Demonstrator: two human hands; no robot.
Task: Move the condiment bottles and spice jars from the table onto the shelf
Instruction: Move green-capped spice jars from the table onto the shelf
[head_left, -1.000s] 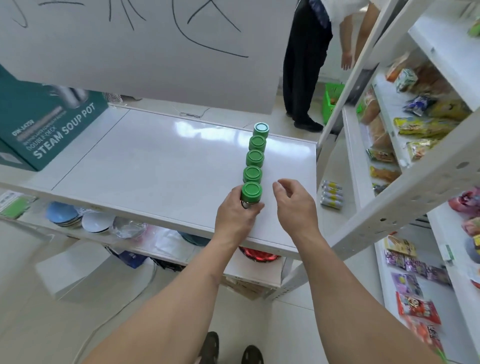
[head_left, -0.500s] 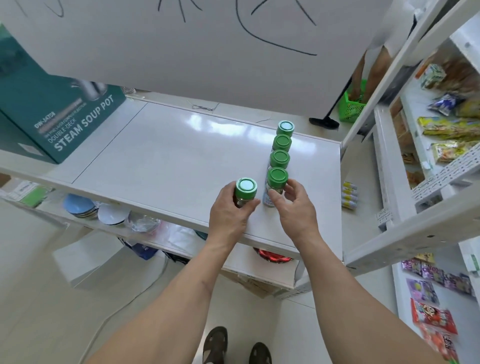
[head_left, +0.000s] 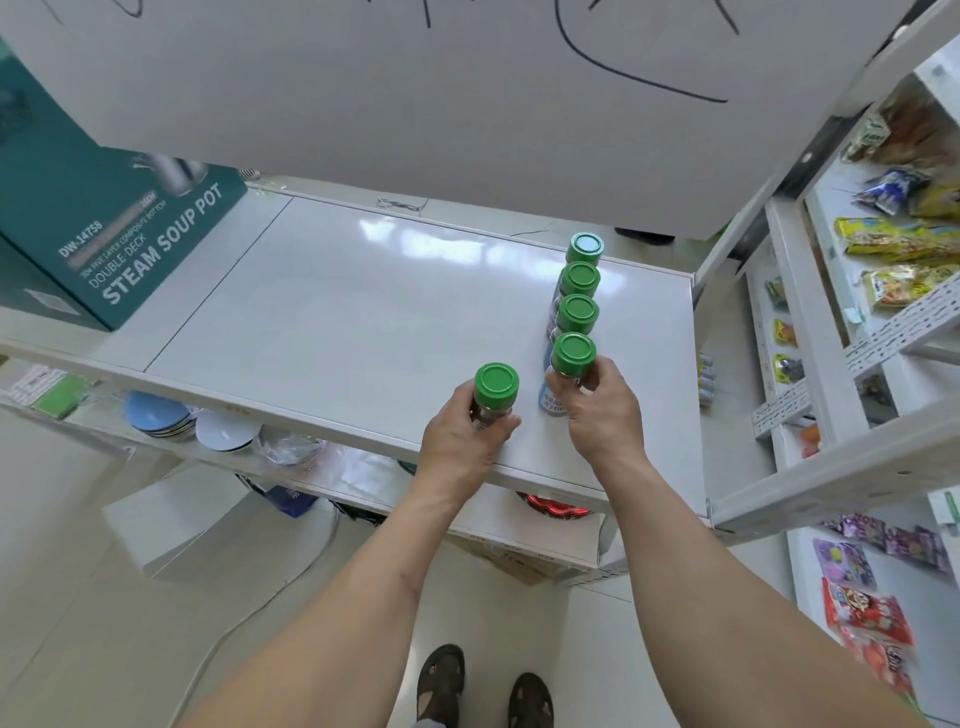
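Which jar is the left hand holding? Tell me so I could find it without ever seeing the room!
Find the big white shelf with the teal box at its far left end. Near the front edge on the right, four green-lidded jars stand in a row running away from you. The jar you want stands alone, left of that row, with the left hand wrapped around it.

Shelf (head_left: 363, 312) lies open leftward; jar row (head_left: 576, 312) blocks the right.

A shop: racks of snack packets (head_left: 893, 244), boxed cookware (head_left: 104, 218).
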